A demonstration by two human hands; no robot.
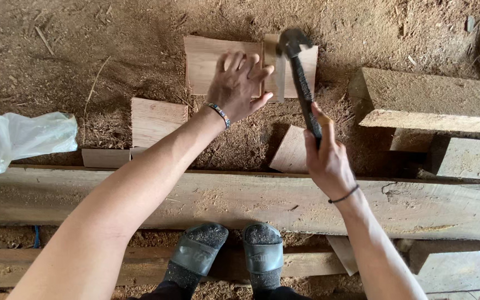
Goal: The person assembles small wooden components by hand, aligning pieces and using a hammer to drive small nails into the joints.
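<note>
Right hand (pixel 329 161) grips the dark handle of a hammer (pixel 301 72), its black head raised over a thin, pale wooden board (pixel 209 64) lying flat on the ground. Left hand (pixel 237 83) is spread wide, fingers splayed, pressing on that board's right part, just left of the hammer head. 2 more pale offcuts (pixel 156 119) lie nearby on sawdust-covered earth. Across the foreground runs a long rough timber beam (pixel 240 200), with the person's 2 grey sandals (pixel 229 250) below it, thick planks (pixel 434 100) at right and a clear plastic bag (pixel 20 136) at left.
</note>
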